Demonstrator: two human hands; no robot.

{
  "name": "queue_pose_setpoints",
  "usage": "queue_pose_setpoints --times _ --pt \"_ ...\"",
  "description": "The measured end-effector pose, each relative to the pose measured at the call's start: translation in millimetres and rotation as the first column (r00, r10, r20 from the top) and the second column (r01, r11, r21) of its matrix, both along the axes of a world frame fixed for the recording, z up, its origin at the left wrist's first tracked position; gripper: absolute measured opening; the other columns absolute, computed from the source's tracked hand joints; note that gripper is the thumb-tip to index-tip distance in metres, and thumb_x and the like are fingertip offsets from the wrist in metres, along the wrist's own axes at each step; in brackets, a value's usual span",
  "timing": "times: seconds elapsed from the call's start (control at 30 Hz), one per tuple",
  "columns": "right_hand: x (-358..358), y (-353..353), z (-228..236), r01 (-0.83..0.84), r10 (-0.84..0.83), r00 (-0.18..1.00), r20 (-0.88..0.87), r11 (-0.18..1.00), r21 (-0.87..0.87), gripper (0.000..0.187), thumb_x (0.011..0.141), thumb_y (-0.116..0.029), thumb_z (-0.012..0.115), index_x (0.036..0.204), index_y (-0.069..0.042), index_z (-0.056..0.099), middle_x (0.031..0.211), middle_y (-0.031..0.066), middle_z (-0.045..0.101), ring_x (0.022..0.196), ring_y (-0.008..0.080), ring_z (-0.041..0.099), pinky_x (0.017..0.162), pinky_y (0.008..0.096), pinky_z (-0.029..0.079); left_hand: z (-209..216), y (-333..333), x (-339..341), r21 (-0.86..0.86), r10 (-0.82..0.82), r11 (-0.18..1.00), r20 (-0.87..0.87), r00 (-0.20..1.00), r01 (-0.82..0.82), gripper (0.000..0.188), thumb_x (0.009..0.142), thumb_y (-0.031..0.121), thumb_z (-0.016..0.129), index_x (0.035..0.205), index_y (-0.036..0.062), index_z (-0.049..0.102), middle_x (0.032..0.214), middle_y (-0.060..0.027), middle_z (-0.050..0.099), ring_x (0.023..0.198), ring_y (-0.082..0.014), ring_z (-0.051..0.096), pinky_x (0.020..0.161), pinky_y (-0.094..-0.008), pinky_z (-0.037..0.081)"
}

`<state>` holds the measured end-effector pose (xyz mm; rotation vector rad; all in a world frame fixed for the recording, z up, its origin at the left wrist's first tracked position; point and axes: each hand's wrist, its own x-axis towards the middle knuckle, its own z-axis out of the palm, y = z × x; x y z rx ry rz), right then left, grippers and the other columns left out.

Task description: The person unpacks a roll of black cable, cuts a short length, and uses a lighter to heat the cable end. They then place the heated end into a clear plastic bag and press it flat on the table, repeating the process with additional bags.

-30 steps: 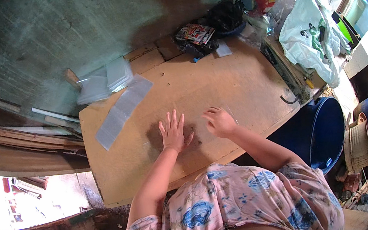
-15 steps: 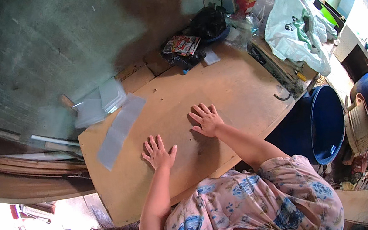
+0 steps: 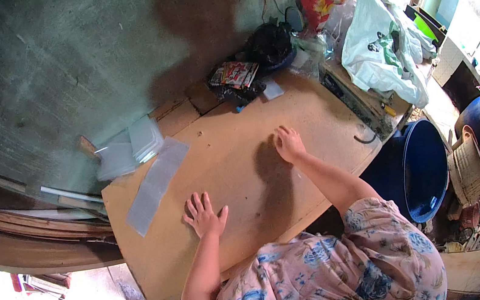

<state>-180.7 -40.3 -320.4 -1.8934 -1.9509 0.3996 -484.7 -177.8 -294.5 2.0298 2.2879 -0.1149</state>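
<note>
My left hand (image 3: 205, 217) rests on a light-brown wooden tabletop (image 3: 223, 158), palm down with its fingers spread. To the right and farther off, my right hand (image 3: 289, 143) is raised over the board, its shadow falling beside it. Its fingers are loosely bent, and nothing shows in them. Left of my left hand lies a long strip of translucent plastic (image 3: 158, 185), slanting across the board. Stacked clear plastic sheets (image 3: 146, 140) sit at the far left edge, touching the strip's upper end.
Black plastic bags (image 3: 269, 46) and a printed red packet (image 3: 234, 74) lie at the back edge beside a small white sheet (image 3: 272, 89). A big white bag (image 3: 362, 59) hangs at the right. Below it stand a blue barrel (image 3: 425, 170) and a woven basket (image 3: 468, 166).
My right hand has lifted off the tabletop and moved right and slightly farther away, its fingers bending. My left hand remains flat. The whole view has shifted slightly.
</note>
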Motion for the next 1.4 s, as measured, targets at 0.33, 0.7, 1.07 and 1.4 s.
queue_pose_setpoints --times 0.33,0.7,1.07,1.4 --pt "28 166 17 0.284 -0.276 0.958 0.079 0.953 -0.105 0.083 0.066 -0.044 0.067 0.130 -0.011 0.028 0.129 0.0171 0.034 0.115 0.0343 0.038 0.093 0.0413 0.037 6 6 7 -0.064 0.030 0.997 -0.061 0.998 -0.034 0.078 0.071 0.052 0.057 0.133 0.0183 0.025 0.141 -0.0065 0.015 0.129 -0.0289 0.013 0.099 -0.0574 0.013" --pt "37 201 6 0.233 -0.186 0.950 0.252 0.957 -0.172 0.070 0.071 -0.038 0.061 0.128 -0.011 0.031 0.117 0.0161 0.043 0.109 0.0340 0.043 0.087 0.0422 0.041 6 11 10 -0.073 0.033 0.997 -0.079 0.996 -0.039 0.078 0.068 0.049 0.060 0.131 0.0177 0.028 0.140 -0.0054 0.016 0.129 -0.0284 0.013 0.098 -0.0573 0.016" --pt "69 168 11 -0.011 0.008 0.964 0.264 1.000 0.010 0.045 0.075 -0.033 0.057 0.114 -0.012 0.049 0.118 0.0154 0.045 0.107 0.0334 0.045 0.087 0.0423 0.040 6 10 11 -0.111 0.060 0.991 -0.080 0.995 -0.068 0.077 0.069 0.048 0.059 0.132 0.0186 0.026 0.140 -0.0042 0.014 0.129 -0.0266 0.011 0.100 -0.0552 0.014" --pt "84 174 -9 -0.067 0.104 0.918 0.384 0.992 -0.108 0.034 0.080 -0.018 0.044 0.111 -0.008 0.052 0.116 0.0134 0.051 0.110 0.0318 0.043 0.091 0.0419 0.036 2 8 8 -0.086 0.044 0.995 -0.081 0.996 -0.051 0.076 0.070 0.050 0.057 0.133 0.0190 0.026 0.140 -0.0043 0.014 0.129 -0.0274 0.011 0.100 -0.0548 0.012"
